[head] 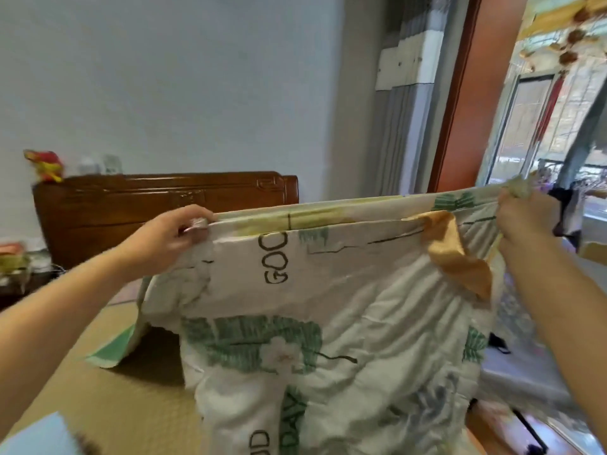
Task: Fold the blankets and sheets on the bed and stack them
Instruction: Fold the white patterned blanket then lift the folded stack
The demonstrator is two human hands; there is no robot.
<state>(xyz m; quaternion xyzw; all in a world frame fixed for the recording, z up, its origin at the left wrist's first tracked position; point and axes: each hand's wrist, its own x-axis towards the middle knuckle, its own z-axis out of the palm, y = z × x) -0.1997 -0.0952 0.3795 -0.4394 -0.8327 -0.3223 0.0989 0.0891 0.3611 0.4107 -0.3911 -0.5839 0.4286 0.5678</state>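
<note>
A white quilt point(328, 323) printed with green leaves, flowers and black lettering hangs doubled in the air in front of me. My left hand point(170, 238) grips its upper left corner. My right hand point(522, 221) grips the upper right corner, with bunched fabric poking out above the fist. The top edge is stretched level between both hands. An orange-yellow patch of the quilt's lining point(456, 254) sags out near the right hand. The lower part of the quilt drops out of view at the bottom.
The bed's yellow-tan mat point(108, 399) lies below left, with a green-edged sheet point(115, 349) on it. A dark wooden headboard point(164, 208) stands behind. A cluttered bedside table point(16, 267) is at far left. Curtains and a window point(542, 133) fill the right.
</note>
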